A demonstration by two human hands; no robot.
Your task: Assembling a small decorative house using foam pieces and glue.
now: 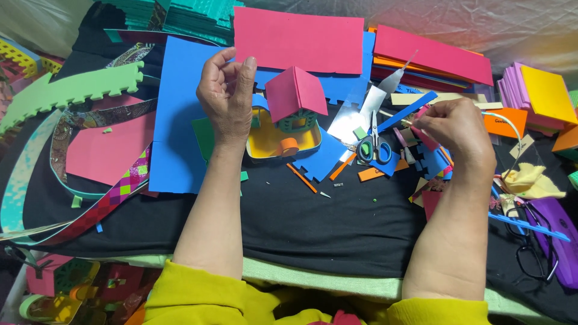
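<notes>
My left hand [226,90] is raised over the blue foam sheet [174,120], fingers loosely apart, holding nothing I can see, just left of a small foam house [292,114] with a pink roof, teal walls and a yellow base. My right hand [454,129] pinches a small pink foam piece [424,137] among scraps at the right. Blue-handled scissors [373,147] lie between the hands on the black cloth [313,222].
Pink foam sheets [298,39] and stacked pink, orange and blue sheets [433,57] lie at the back. A green interlocking strip [72,90] and patterned ribbons lie left. Purple and yellow squares [542,93], eyeglasses [533,259] and a purple case [560,241] sit right.
</notes>
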